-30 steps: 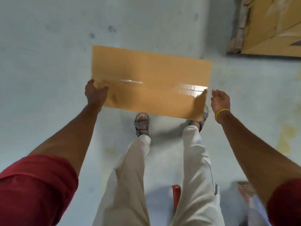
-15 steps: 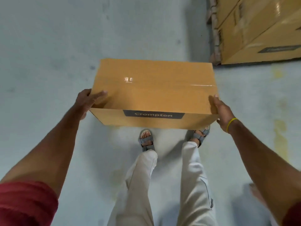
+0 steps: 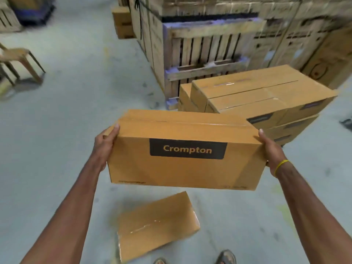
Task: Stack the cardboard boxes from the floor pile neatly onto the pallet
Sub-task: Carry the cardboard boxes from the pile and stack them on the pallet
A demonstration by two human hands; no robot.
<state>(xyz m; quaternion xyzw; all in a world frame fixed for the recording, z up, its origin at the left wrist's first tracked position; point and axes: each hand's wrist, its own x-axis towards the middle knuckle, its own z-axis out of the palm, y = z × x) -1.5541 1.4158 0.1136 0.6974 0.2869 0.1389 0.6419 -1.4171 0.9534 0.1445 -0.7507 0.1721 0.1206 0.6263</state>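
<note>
Change since earlier frames: view has lifted from the floor and feet to the storage area ahead; carried box now shows its labelled side face rather than mostly its top.
Carried box: cardboard box (image 3: 186,161) is held off the floor at the centre of the view, long axis running left to right, taped top seam facing up, black "Crompton" label (image 3: 188,149) facing the person and reading upright.
Left hand: left hand (image 3: 104,147) presses flat against the box's left end, fingers wrapped over the upper corner, grasping it.
Right hand: right hand (image 3: 270,149) grips the right end the same way; a yellow band (image 3: 281,167) circles the wrist.
Stack ahead: stacked boxes (image 3: 266,100) of the same kind sit beyond and to the right of the carried box, in at least two layers, long axes angled away to the right.
Floor box: another box (image 3: 156,224) lies on the grey floor (image 3: 57,130) directly below the carried one, turned askew.
Behind: wooden crates (image 3: 202,52) stand upright just behind the stack.
Left edge: a stool (image 3: 21,60) stands well apart.
Hard to tell: whatever the stack stands on is hidden by its own boxes; small print on the carried box is blurred; sandalled feet (image 3: 226,257) are cut off at the bottom edge.
</note>
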